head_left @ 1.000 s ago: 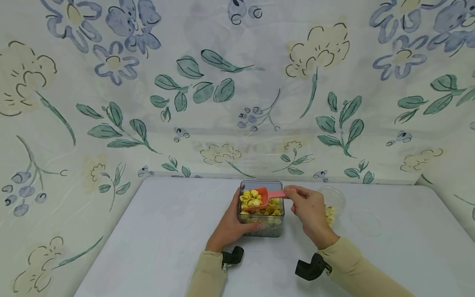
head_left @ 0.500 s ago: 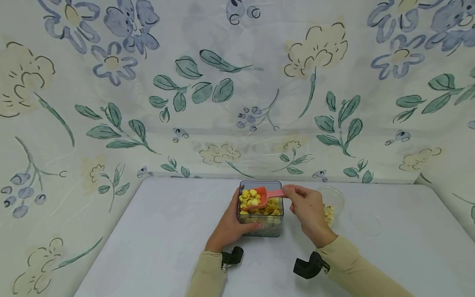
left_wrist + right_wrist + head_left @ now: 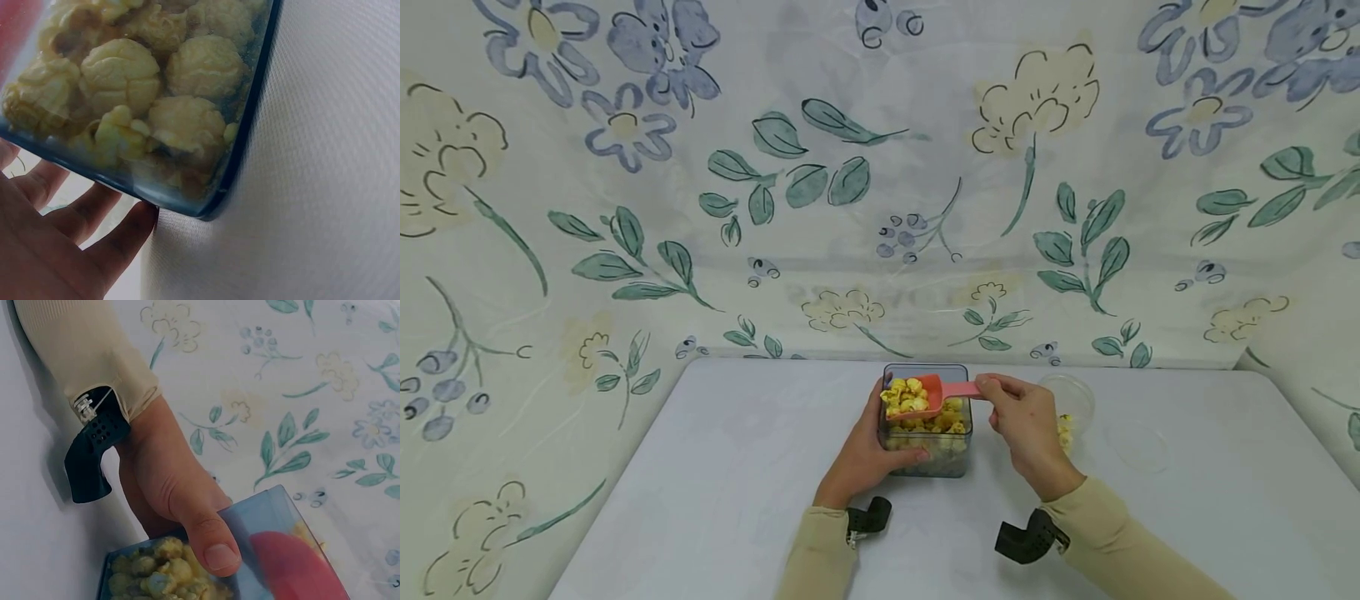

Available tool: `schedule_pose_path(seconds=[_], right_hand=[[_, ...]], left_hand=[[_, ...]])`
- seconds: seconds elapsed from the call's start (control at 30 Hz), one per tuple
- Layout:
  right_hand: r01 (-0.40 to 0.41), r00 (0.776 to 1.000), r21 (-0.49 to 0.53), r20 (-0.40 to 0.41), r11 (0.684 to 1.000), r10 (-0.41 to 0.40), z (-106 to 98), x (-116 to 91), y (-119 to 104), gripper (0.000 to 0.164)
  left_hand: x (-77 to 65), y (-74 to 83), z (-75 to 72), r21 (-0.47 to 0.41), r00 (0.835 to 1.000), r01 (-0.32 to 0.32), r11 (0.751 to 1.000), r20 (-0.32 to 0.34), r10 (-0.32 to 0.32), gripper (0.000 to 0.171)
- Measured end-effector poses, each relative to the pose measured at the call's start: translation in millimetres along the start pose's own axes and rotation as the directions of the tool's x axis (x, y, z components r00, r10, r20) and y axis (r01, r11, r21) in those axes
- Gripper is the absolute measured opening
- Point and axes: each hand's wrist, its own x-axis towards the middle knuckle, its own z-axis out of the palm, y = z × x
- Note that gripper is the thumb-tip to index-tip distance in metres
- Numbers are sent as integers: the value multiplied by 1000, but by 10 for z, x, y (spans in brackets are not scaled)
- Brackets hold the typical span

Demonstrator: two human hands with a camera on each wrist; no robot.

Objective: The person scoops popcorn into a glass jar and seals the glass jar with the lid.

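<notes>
A clear blue-tinted square box [image 3: 936, 467] of yellow popcorn stands on the table. My left hand [image 3: 859, 454] grips it, thumb across the near wall and fingers along the left side. Up close in the left wrist view, popcorn [image 3: 120, 70] presses against the box wall, with the left fingers [image 3: 125, 240] at its edge. A pink-red scoop [image 3: 934, 395] heaped with popcorn is over the box's mouth. Its handle is pinched between thumb and fingers of my right hand [image 3: 1028, 427]. Through the box wall, the right wrist view shows part of the scoop [image 3: 292, 565].
Behind the right hand, a clear round tub [image 3: 1081, 398] with some popcorn is partly hidden. A clear round lid [image 3: 1138, 444] lies flat to its right. The white table [image 3: 737, 467] ends at a flowered cloth [image 3: 917, 183] behind.
The scoop has risen slightly and levelled, with its load of popcorn lifted clear of the popcorn below. The left hand and the box have stayed in place.
</notes>
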Motion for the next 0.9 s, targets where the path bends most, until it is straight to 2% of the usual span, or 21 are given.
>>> schedule_pose_path(seconds=[0.3, 0.9], right_hand=[[-7, 1000, 2, -13, 1000, 7, -54, -2, 23, 32], [-4, 1000, 16, 17, 1000, 4, -2, -24, 10, 33]], left_hand=[[-3, -14, -1, 46, 999, -28, 999, -17, 29, 119], [2, -27, 0, 22, 1000, -17, 1000, -7, 17, 116]])
